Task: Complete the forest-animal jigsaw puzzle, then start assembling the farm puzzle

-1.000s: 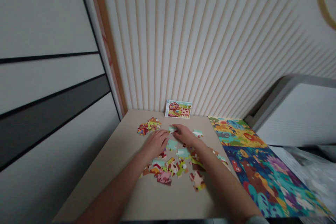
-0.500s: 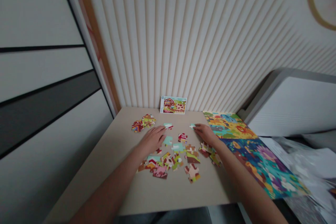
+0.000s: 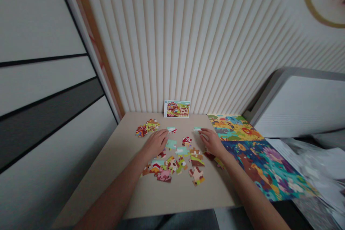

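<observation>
My left hand (image 3: 155,143) rests low over the table with its fingers stretched out. Its fingertips touch or nearly touch a puzzle piece (image 3: 171,130) in pale blue, white and red. Across from it, my right hand (image 3: 211,142) has thumb and fingers apart, fingertips at the edge of a light blue puzzle piece (image 3: 197,129) that lies on the table. Between the hands are a red barn piece (image 3: 187,141) and pale blue pieces (image 3: 182,151). Closer to me lie a pink pig piece (image 3: 164,175), a brown-spotted piece (image 3: 197,176) and several others, some partly covered by my left hand.
A farm picture card (image 3: 176,109) leans against the ribbed wall. At the back left is a small pile of pieces (image 3: 147,127). Two colourful animal pictures (image 3: 237,128) lie along the table's right side, with plastic bags (image 3: 309,161) beyond them.
My right hand's fingers have spread from a pinch at the light blue piece, and the hand has turned slightly. My left hand stays almost still. The view has shifted a little.
</observation>
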`<state>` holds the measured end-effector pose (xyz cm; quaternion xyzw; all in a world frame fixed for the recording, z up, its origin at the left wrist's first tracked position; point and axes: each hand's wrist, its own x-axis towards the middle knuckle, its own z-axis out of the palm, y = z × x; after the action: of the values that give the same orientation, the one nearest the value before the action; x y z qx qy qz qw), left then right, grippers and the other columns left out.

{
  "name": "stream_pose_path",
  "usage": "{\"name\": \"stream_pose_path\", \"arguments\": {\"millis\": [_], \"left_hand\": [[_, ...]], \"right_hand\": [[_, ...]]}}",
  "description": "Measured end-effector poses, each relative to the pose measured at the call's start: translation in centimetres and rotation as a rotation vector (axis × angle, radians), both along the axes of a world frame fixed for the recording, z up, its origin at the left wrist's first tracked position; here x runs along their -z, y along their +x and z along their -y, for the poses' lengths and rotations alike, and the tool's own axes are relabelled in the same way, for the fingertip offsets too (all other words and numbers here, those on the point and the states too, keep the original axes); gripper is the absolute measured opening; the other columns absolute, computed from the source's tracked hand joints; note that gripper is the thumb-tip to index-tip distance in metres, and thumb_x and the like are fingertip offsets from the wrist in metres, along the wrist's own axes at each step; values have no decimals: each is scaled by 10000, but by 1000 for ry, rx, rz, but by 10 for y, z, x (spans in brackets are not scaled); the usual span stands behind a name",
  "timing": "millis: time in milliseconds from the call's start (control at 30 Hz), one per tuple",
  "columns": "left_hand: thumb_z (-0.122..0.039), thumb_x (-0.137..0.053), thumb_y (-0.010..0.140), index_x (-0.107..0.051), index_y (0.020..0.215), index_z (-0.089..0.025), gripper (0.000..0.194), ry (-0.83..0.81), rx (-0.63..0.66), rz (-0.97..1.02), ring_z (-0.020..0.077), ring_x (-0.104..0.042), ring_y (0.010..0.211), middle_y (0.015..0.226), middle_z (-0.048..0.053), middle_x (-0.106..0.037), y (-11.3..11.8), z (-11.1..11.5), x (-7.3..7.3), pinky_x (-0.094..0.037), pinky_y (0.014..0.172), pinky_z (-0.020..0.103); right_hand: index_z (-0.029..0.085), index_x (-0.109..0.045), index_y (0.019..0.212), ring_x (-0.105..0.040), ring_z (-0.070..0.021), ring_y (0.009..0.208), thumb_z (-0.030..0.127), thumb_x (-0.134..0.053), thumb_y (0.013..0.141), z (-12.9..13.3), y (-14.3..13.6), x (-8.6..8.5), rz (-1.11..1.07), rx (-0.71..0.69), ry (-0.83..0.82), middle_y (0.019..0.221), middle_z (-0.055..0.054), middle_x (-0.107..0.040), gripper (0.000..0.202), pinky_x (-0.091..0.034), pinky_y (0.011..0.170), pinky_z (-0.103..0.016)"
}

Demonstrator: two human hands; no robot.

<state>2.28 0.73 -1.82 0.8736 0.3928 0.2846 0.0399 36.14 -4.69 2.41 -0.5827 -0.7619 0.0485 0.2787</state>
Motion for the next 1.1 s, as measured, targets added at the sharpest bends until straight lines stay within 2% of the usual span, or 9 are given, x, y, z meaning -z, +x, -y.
{"name": "stream_pose_path", "arguments": {"millis": [133,233,333,400,500,600,800,967,1100], "left_hand": [[-266,-396,1020,-617,1283,-196,350,40,-18,37,230,-571,1199,1258,108,-653,-6,9,-19,-420,1092,457],[-251,-430,999,-667,1177,-202,300,60,-11,-30,243,-585,1146,1182,105,-671,-12,23,-40,-434,1062,464],[-276,-465,991,-680,1130,-212,264,60,5,-131,253,-590,1127,1174,102,-671,-17,45,-57,-435,1051,471],[-318,-481,993,-661,1179,-221,277,40,9,-157,254,-585,1152,1219,99,-661,-20,66,-59,-440,1048,460],[-402,-517,980,-592,1310,-231,379,9,-3,-158,265,-551,1232,1328,104,-614,-24,102,-47,-443,1063,452],[-449,-554,952,-517,1398,-224,501,22,-111,-140,296,-510,1296,1405,124,-562,-33,132,-25,-417,1102,492],[-317,-499,956,-580,1292,-221,359,82,-453,-9,304,-571,1214,1286,133,-620,-79,149,9,-467,1059,515],[-315,-514,945,-579,1300,-233,369,43,-432,27,276,-596,1185,1272,109,-638,-97,151,14,-481,1052,487],[-322,-525,952,-549,1380,-283,430,14,-331,-33,270,-522,1306,1419,75,-570,-88,159,5,-431,1094,489]], "right_hand": [[254,-706,1228,-609,-237,1193,273,-502,984,72,-31,-8,-78,-56,-11,1278,-96,-669,319,-475,1051,-426],[293,-670,1285,-571,-248,1251,288,-508,991,117,-54,-3,-86,-69,-9,1341,-88,-629,336,-445,1093,-461],[284,-656,1311,-536,-284,1298,339,-558,970,138,-69,6,-79,-53,8,1400,-111,-580,359,-443,1100,-494],[273,-642,1330,-513,-293,1325,359,-569,964,141,-74,11,-76,-55,16,1427,-118,-556,382,-434,1111,-502],[264,-647,1324,-505,-282,1335,357,-555,972,139,-74,17,-81,-62,12,1436,-114,-551,375,-417,1129,-499],[257,-663,1305,-502,-282,1342,361,-552,974,135,-71,22,-85,-63,11,1432,-114,-559,364,-412,1131,-506],[233,-692,1254,-464,-283,1377,330,-518,993,125,-61,32,-49,-20,61,1442,-116,-559,329,-373,1148,-539],[238,-719,1173,-500,-301,1310,279,-507,992,121,-74,22,2,7,155,1363,-121,-606,282,-374,1116,-563],[267,-681,1243,-518,-290,1271,315,-568,971,129,-115,12,-24,-155,118,1330,-109,-620,299,-405,1087,-520]]}}
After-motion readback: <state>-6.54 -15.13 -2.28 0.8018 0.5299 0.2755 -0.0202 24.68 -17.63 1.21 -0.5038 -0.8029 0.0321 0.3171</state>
